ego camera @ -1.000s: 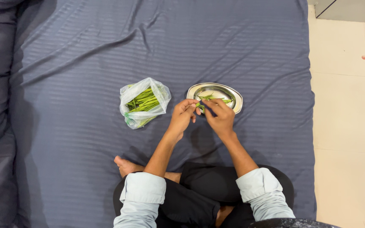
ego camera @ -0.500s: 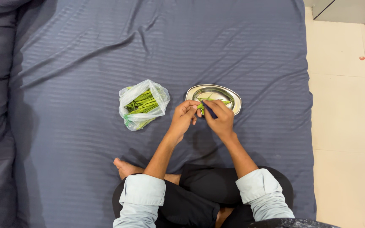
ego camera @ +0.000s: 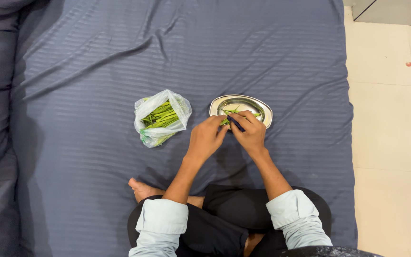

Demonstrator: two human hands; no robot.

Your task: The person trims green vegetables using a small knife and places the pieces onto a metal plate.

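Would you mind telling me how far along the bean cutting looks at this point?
Done: only a few cut green pieces lie in the steel plate. In hand: the left hand holds a green bean at the plate's near rim, while the right hand holds a dark knife to it. Left: the plastic bag beside the plate looks quite full of whole beans, so most remains.

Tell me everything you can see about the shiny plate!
The plate is oval, silvery and looks like metal, with a raised rim and a shallow middle. It lies flat on the dark blue striped sheet, to the right of a clear plastic bag of green beans. A few green bean pieces lie inside it. The left hand and right hand cover its near edge.
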